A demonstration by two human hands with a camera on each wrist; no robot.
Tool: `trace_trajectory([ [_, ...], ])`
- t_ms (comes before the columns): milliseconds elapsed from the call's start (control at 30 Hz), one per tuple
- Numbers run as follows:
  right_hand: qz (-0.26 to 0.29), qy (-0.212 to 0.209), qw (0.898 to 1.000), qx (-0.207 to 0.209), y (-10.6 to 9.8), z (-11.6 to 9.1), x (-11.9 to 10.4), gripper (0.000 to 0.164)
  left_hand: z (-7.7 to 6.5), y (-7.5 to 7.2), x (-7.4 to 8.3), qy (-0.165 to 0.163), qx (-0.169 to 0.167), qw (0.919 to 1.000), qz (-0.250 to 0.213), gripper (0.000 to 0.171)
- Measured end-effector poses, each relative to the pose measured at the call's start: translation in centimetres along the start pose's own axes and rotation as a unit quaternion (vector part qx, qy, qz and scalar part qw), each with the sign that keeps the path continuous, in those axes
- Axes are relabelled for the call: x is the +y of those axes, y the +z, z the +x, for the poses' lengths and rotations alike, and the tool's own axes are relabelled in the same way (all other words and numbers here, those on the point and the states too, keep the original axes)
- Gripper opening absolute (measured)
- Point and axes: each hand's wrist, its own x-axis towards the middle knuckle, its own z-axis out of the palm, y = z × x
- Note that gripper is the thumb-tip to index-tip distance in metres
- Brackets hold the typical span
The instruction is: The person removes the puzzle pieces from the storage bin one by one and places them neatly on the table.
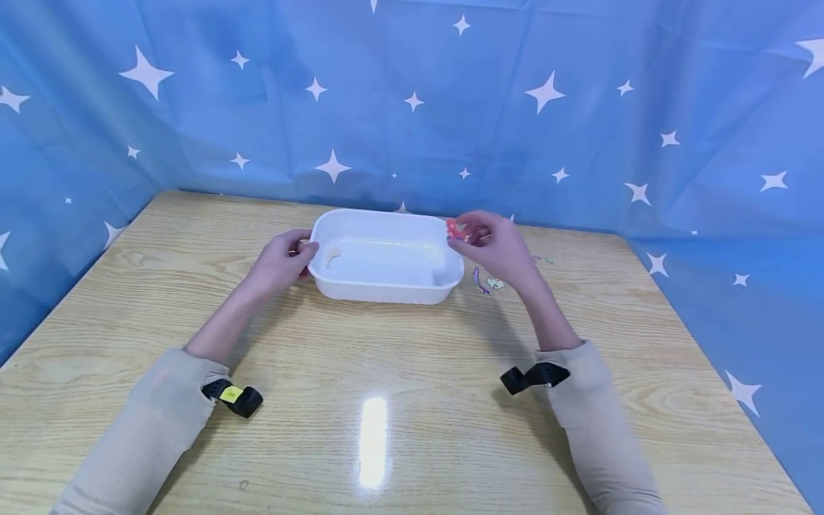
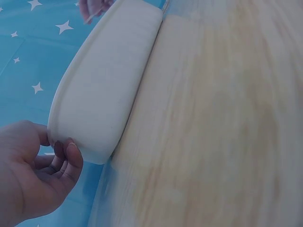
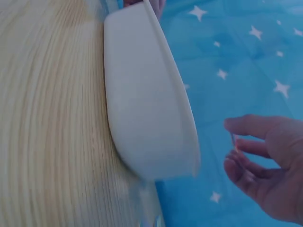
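A white rectangular plastic basin [image 1: 386, 292] stands on the far part of the table, with one small off-white curved piece [image 1: 331, 256] inside at its left. My left hand [image 1: 280, 259] grips the basin's left end, thumb at the rim and fingers curled against the outer wall [image 2: 94, 90]. Over the right end of the rim, my right hand [image 1: 494, 243] pinches a small flat red piece [image 1: 453, 229] between thumb and fingertips. From the right wrist this piece shows almost edge-on, as a thin strip [image 3: 234, 139], clear of the basin's wall.
Right of the basin lie a purple strip [image 1: 479, 280] and a pale patterned piece [image 1: 495, 283]. Small purple and green bits [image 1: 548, 260] lie beyond the right wrist. A blue star-patterned cloth [image 1: 412, 136] hangs behind the wooden table [image 1: 309, 400].
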Motion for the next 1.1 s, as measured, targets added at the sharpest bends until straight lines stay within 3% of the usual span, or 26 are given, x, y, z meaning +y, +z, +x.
trace_trajectory([
  [467, -0.053, 0.033, 0.998, -0.003, -3.7, -2.6, 5.0, 0.033, 0.0, 0.0, -0.1, -0.005, 0.003, 0.9999, 0.010, 0.049],
  [767, -0.107, 0.099, 0.987, -0.073, -4.8, -3.4, 6.5, 0.034, -0.1, 0.1, 0.1, -0.006, 0.001, 0.9999, -0.008, 0.049],
  [1100, -0.145, 0.109, 0.973, -0.143, -5.3, -3.8, 8.3, 0.034, 0.1, 0.1, 0.0, -0.009, -0.002, 0.9999, -0.008, 0.050],
])
